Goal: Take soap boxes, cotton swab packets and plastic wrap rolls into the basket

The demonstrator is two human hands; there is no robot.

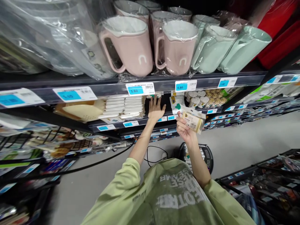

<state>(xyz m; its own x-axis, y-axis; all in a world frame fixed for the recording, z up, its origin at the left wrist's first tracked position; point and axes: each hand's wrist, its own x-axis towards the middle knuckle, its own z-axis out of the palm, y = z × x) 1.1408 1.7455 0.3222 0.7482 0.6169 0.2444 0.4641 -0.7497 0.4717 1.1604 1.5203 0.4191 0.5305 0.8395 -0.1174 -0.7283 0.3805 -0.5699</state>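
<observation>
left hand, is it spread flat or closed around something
Spread flat. The left hand has its fingers fanned open against the dark gap on the shelf, gripping nothing. The right hand holds a yellow packet.

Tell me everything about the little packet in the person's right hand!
The packet is small and flat, wrapped in clear shiny plastic, with something pale yellow inside and a white barcode label on the face turned to the camera. It is tilted, one corner pointing up to the left. The right hand grips it from below and from the left, holding it in the air in front of the shelf. Nothing else touches it.
</observation>
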